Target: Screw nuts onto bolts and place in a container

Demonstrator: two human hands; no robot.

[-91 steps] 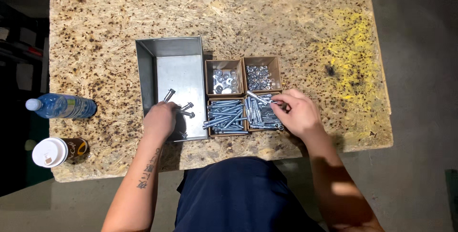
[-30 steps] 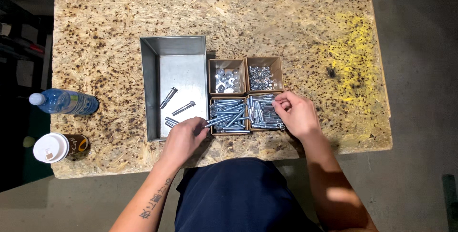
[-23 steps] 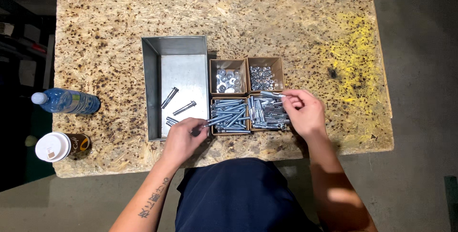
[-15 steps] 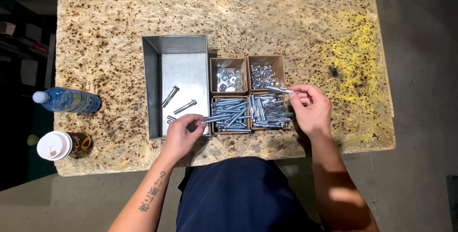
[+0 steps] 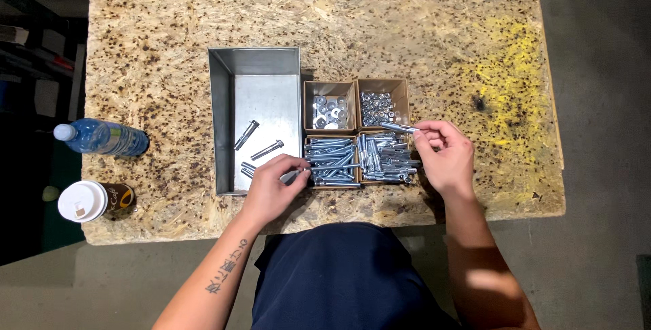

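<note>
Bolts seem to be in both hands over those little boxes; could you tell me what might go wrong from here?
1. The right hand pinches a bolt only by its end, above the box of nuts; it could slip and mix in.
2. The left hand reaches across the metal tray rim near the heaped bolt box; a nudge might spill bolts.
3. The boxes sit near the table edge, so dropped parts may roll off.

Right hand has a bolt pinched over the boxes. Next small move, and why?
Probably carry the bolt left toward the nuts box or the left hand: the right hand holds it clear above the bolt box, and finished bolts lie in the metal tray.
</note>
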